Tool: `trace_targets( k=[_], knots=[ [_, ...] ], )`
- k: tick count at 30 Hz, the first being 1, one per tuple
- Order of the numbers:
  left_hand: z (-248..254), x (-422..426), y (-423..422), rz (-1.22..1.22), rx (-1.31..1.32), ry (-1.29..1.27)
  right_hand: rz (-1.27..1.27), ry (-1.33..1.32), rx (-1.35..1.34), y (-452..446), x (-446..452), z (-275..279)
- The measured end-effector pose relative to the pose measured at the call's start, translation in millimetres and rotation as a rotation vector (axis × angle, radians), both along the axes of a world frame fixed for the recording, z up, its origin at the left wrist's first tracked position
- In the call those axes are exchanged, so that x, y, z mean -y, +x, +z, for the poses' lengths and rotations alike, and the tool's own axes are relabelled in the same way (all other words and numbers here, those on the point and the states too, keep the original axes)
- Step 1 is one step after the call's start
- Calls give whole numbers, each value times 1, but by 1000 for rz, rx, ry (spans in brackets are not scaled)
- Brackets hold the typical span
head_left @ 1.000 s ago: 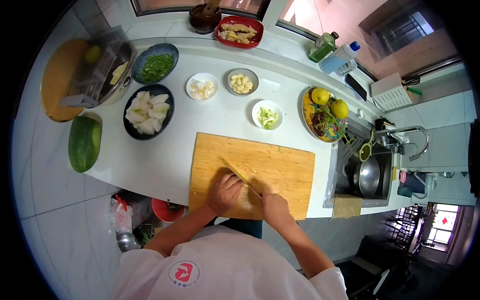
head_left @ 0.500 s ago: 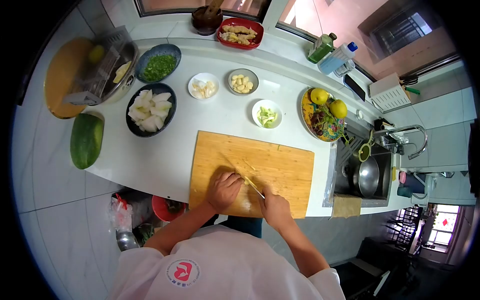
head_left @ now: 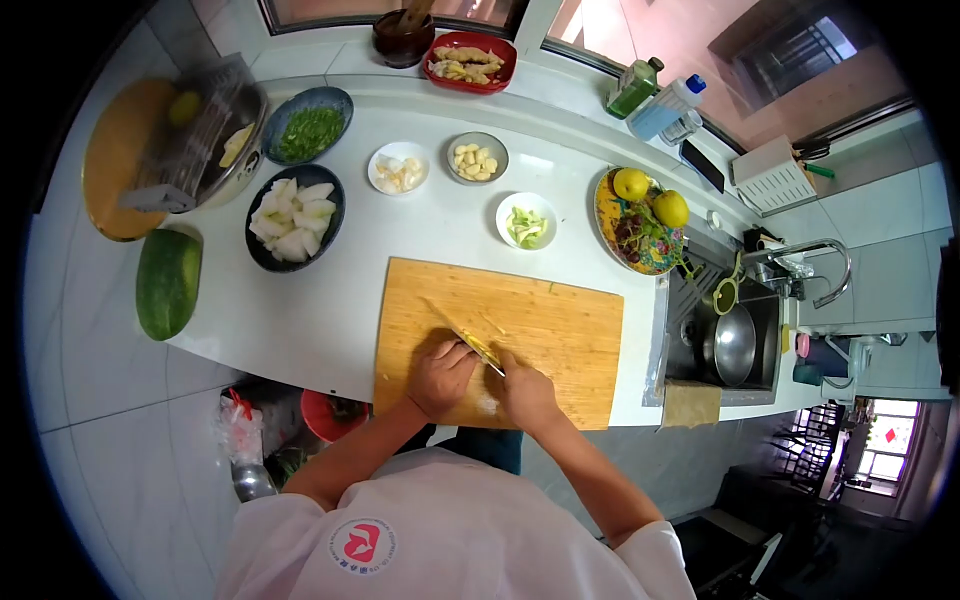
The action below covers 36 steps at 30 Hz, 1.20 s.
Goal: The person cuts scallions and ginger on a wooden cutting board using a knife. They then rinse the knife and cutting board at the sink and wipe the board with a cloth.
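Note:
On the wooden cutting board [head_left: 560,335], my right hand [head_left: 527,394] is closed around the handle of a knife [head_left: 449,322]. Its blade slants up to the left, and thin yellow slices [head_left: 482,350] that look like ginger lie along it. My left hand [head_left: 443,382] rests close beside the blade with its fingers curled down; whatever is under the fingertips is hidden. A thin yellow strip [head_left: 493,323] lies apart on the board. Beyond the board stand a small white bowl of pale green slices [head_left: 527,227], a bowl of garlic cloves [head_left: 474,162] and another white bowl with pale pieces [head_left: 399,172].
To the left are a dark bowl of white chunks [head_left: 292,222], a bowl of chopped greens [head_left: 308,134] and a large green melon-like vegetable [head_left: 168,284]. A fruit plate [head_left: 607,222] sits beside the sink [head_left: 690,372]. A red dish of ginger [head_left: 470,64] and bottles [head_left: 634,88] line the sill.
My right hand and the knife have shifted left and slightly away from me, closer to my left hand. More yellow slices show along the blade. The whole view has moved slightly.

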<state>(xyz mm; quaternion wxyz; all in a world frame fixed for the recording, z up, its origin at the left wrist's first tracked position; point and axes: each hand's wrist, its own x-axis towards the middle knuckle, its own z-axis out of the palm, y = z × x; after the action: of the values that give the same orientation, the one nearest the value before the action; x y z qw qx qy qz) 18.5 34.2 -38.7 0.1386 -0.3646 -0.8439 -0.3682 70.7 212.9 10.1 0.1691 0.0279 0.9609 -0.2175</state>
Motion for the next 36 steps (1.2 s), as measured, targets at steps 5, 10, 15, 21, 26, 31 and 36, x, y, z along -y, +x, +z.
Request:
trace_targets(
  k=[5,10,15,21,26,31,36],
  knots=[
    [-10,2,3,-5,67,-47,10,-30,52,-12,0,1],
    [-5,3,2,2,132,-93,-25,-283,-13,-5,-23,2],
    [-3,3,3,4,95,-72,-92,2,122,27,-20,32],
    [-4,4,1,-6,105,-62,-89,52,72,42,-11,35],
    [-7,3,1,4,89,-15,-34,34,58,24,-6,31],
    [-7,4,2,3,94,-7,16,1,14,-9,10,-2],
    [-10,7,1,2,31,-40,-84,-109,7,-10,3,5]
  ],
)
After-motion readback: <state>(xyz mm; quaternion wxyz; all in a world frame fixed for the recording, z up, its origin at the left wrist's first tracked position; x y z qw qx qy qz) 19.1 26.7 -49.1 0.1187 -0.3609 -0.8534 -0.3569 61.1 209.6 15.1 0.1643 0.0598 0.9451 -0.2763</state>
